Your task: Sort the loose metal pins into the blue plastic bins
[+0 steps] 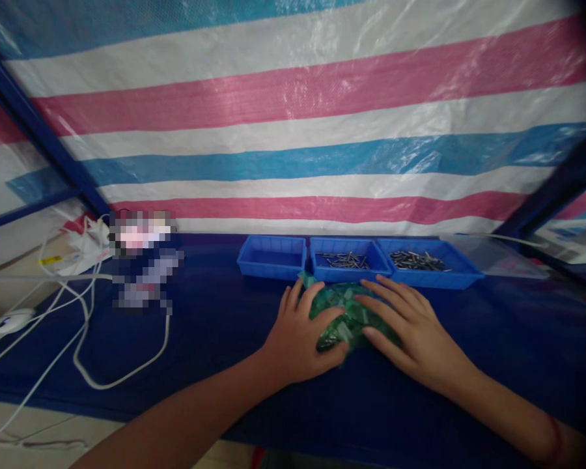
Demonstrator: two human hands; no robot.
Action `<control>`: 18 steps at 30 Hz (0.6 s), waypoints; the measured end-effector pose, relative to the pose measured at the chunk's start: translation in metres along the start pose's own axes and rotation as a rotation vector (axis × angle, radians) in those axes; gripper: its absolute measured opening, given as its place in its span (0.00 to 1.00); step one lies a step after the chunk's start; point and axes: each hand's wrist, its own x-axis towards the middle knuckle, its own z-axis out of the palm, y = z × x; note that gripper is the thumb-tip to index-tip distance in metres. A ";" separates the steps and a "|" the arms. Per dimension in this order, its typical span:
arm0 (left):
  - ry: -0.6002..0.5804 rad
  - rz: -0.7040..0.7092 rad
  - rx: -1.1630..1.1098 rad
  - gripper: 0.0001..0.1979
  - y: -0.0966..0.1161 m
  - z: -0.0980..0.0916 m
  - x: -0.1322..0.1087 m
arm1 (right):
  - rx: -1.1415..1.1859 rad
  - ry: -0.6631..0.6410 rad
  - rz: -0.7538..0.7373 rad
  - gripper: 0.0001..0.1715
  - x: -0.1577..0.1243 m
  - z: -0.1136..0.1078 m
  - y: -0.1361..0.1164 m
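On the blue table lies a crumpled green plastic bag (344, 305), bunched up in front of the parts bins. My left hand (300, 335) rests on its left side, fingers spread, thumb along the near edge. From the right, my right hand (415, 329) lays its stretched fingers over the bag's top and right side. Dark shapes show through the thin plastic, but I cannot make out what they are. Just behind the bag stands a blue bin (349, 272) with some thin metal pins or screws (346, 260).
Left of that bin is an empty blue bin (272, 260); to its right, another blue bin (461, 279) holds a thicker pile of metal pieces (415, 260). White cables (85, 352) tangle at the left. A striped plastic sheet (293, 156) hangs behind the table (215, 312).
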 end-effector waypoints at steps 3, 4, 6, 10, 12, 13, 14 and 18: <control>-0.043 0.022 -0.030 0.26 -0.002 -0.001 0.001 | -0.064 0.086 0.045 0.26 0.019 -0.005 0.020; -0.050 0.016 -0.041 0.26 -0.002 -0.001 0.001 | -0.095 0.083 0.067 0.27 0.026 -0.005 0.029; -0.053 -0.011 -0.056 0.25 -0.002 -0.003 0.001 | -0.134 0.037 0.075 0.26 0.037 -0.001 0.044; -0.057 -0.059 -0.039 0.22 0.001 -0.006 0.000 | -0.136 -0.049 0.020 0.15 0.047 0.015 0.057; -0.063 -0.075 -0.012 0.22 0.002 -0.006 -0.001 | -0.132 -0.019 0.023 0.14 0.048 0.018 0.055; -0.066 -0.078 -0.001 0.22 0.002 -0.006 -0.002 | -0.129 0.012 0.031 0.14 0.049 0.016 0.054; -0.071 -0.078 0.007 0.22 0.002 -0.006 -0.002 | -0.124 0.047 0.038 0.13 0.049 0.012 0.052; -0.090 -0.069 0.007 0.22 0.001 -0.006 -0.003 | -0.057 0.236 0.059 0.10 0.045 -0.029 0.044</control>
